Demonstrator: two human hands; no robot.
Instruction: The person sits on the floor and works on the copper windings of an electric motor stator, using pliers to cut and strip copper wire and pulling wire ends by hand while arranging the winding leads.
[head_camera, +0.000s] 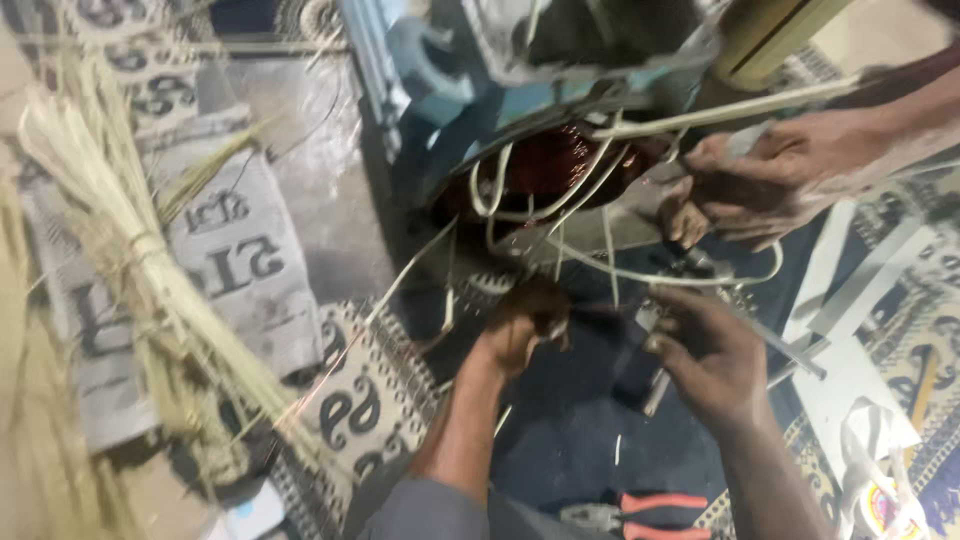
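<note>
An opened electric motor (560, 90) lies on its side, showing reddish copper windings (550, 165) with several white sleeved wires (640, 275) looping out. My left hand (525, 325) is curled closed just under the windings; the blur hides whether anything is in it. To its right, my right hand (705, 355) grips a thin metal tool (790, 352) that points right. Another person's hand (775, 180) reaches in from the upper right and pinches wires at the motor's edge.
A bundle of pale straw-like strips (120, 250) lies at the left on printed sacks (230, 250). Orange-handled pliers (640, 512) rest on the dark blue cloth (570, 440) near me. White paper strips (850, 290) lie at the right.
</note>
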